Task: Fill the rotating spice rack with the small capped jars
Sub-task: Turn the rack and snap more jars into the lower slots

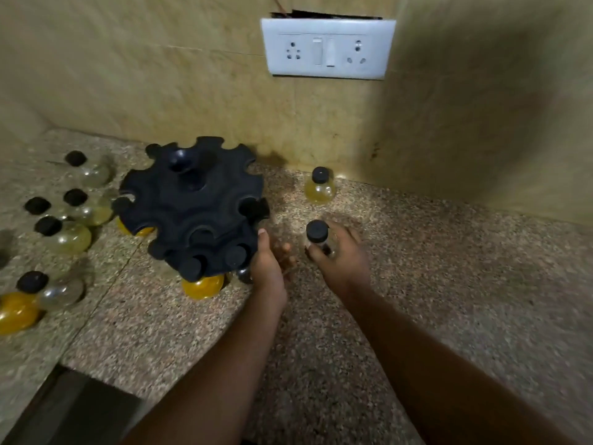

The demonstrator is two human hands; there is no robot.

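The black rotating spice rack (192, 200) stands on the granite counter against the wall. Jars hang in its near slots: a yellow-filled one (202, 285) and a dark one beside it, plus another yellow one at its left side (134, 230). My left hand (268, 261) rests against the rack's near right edge, thumb on the rim. My right hand (337, 252) grips a small black-capped jar (317, 234) just right of the rack. One more capped jar (320, 187) stands behind it near the wall.
Several loose black-capped jars (64, 232) stand to the left of the rack, some clear, some yellow. A white switch-and-socket plate (327, 48) is on the tiled wall. The counter edge (64, 367) drops off at lower left.
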